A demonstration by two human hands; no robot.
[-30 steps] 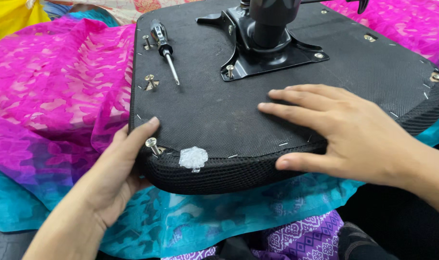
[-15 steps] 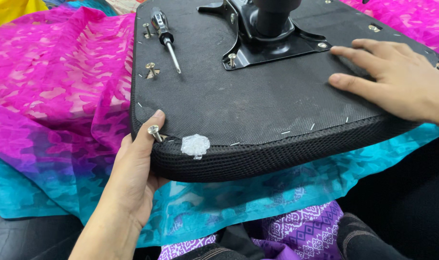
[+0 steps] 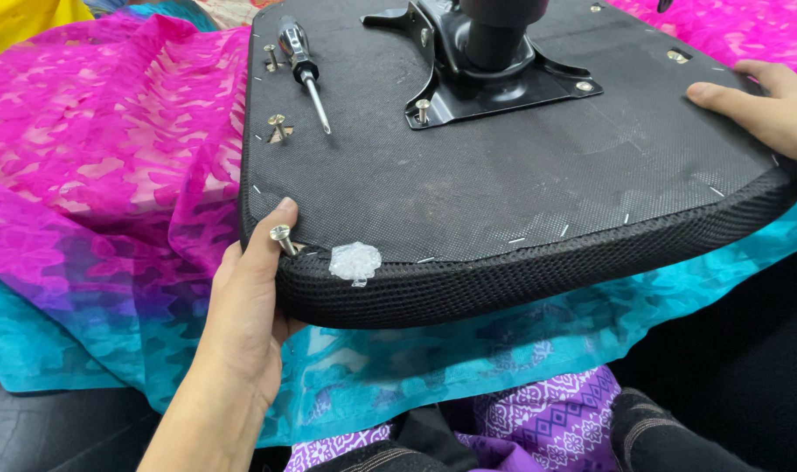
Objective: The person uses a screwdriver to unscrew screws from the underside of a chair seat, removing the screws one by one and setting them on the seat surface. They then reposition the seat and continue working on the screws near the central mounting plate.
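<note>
Matt woven-mesh seat, glossy metal bracket.

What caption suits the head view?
Both hands, left hand and right hand, grip an upturned black chair seat; screwdriver rests on it.

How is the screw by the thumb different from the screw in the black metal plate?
The screw by the thumb sticks up tilted at the seat's near corner, next to the left hand. The screw in the metal plate stands upright, farther away, through the black metal plate. Both are silvery with round heads and stick out of the seat.
</note>
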